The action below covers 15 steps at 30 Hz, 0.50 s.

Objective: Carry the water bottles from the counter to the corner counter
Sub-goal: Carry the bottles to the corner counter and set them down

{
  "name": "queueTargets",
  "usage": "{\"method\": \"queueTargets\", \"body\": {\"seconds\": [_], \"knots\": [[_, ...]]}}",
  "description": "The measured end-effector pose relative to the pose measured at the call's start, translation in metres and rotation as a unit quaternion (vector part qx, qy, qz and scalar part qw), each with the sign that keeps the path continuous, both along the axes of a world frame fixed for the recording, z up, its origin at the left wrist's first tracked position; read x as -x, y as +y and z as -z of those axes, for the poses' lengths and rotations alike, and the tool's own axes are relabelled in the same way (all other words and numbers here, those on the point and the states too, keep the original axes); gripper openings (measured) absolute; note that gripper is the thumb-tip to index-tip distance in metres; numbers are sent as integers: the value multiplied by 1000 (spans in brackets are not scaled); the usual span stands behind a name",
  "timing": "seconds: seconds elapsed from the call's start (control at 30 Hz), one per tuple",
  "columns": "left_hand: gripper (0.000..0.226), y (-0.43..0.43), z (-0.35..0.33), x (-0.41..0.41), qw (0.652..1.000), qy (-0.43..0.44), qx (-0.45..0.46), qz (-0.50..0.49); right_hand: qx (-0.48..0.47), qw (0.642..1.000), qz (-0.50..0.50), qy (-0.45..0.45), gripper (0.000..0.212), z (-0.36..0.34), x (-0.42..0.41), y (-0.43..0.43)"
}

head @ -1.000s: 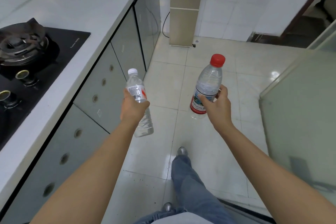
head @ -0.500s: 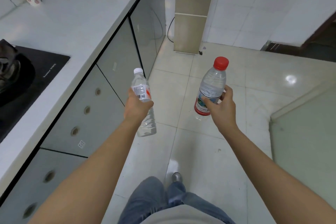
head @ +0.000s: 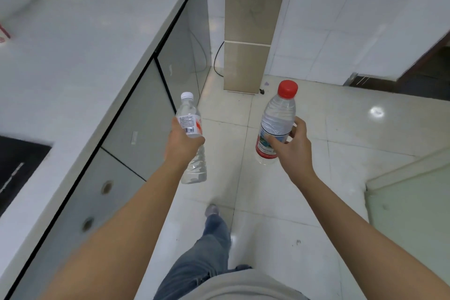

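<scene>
Here the left hand (head: 183, 146) grips the white-capped bottle (head: 191, 139), the right hand (head: 291, 147) the red-capped bottle (head: 277, 122)

single view, worn on the head, facing forward and steeply down, wide-angle with bent lines at the edges. very near to both forearms stretched up from the bottom edge, left hand (head: 182, 148) and right hand (head: 294, 151) at about the middle. counter (head: 85, 56) along the left side, floor (head: 341, 129) below and ahead, own leg (head: 214, 238) at the bottom centre
</scene>
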<state>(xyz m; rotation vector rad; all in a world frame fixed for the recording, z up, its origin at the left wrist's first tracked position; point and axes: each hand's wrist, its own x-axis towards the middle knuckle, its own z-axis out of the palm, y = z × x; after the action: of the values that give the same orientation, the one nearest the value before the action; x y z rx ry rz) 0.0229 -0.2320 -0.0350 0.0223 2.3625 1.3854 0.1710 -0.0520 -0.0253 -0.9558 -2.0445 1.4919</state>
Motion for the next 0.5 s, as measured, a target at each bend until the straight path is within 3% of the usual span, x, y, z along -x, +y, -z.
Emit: {"method": "queueTargets", "body": {"seconds": [0.5], "knots": [[68,112,-17,221,999,24,0,46,-16,999,33,19,65,-15,212,95]]}}
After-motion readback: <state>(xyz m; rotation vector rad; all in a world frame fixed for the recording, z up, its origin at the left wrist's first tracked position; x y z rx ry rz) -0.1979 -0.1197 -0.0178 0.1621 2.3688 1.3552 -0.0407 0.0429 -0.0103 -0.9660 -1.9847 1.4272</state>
